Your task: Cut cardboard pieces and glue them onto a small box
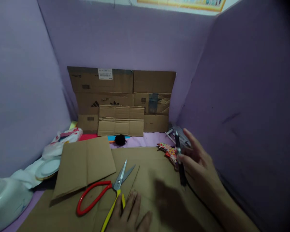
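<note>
My right hand [203,170] holds a black pen [181,169] upright between thumb and fingers, its silvery end up, above the large cardboard sheet [145,158]. Flat on that sheet lies my left hand [129,217], fingers stretched out, at the bottom edge of view. Beside and partly under its fingers is the yellow handle of the scissors [117,184]. Their other handle is red, and the blades are spread, pointing away from me. A thin dark line, perhaps a cut or a drawn mark, runs on the cardboard right of the blades.
A folded cardboard piece [87,164] lies left of the scissors. Behind are black yarn [120,140] and cardboard panels [122,88] against the wall. A patterned red item [168,149] lies near my right hand. A white pot [8,204] and plastic bag [62,141] stand left.
</note>
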`<action>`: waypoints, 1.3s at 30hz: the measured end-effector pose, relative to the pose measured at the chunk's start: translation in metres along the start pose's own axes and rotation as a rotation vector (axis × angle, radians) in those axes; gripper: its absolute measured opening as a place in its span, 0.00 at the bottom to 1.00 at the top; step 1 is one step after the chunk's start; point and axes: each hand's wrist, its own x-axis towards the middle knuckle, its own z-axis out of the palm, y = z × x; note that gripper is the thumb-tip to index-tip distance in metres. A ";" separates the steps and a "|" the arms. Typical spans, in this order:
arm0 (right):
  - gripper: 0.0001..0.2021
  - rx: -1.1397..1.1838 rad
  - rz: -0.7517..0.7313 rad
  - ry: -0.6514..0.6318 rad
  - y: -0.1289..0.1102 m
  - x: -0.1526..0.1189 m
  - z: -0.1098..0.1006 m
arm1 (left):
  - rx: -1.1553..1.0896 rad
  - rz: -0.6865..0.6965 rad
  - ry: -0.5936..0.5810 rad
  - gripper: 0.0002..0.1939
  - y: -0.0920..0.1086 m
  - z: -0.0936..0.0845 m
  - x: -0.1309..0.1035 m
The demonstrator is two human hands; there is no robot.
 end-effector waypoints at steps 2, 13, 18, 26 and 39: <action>0.23 0.148 0.176 -0.051 0.016 -0.031 0.007 | -0.036 -0.042 -0.091 0.32 -0.001 -0.010 0.003; 0.16 -0.373 -0.368 -0.656 0.046 -0.098 0.049 | -0.196 -0.436 -0.322 0.47 -0.038 -0.107 -0.018; 0.18 -0.386 -0.421 -0.740 0.044 -0.099 0.034 | -0.124 -0.402 -0.198 0.33 -0.045 -0.108 -0.022; 0.11 -0.252 -0.209 -0.500 0.052 -0.091 0.014 | -0.183 -0.199 -0.296 0.21 0.024 -0.118 -0.006; 0.12 -0.342 -0.155 -0.463 0.069 -0.015 0.074 | -0.060 -0.035 -0.140 0.18 0.050 -0.039 -0.004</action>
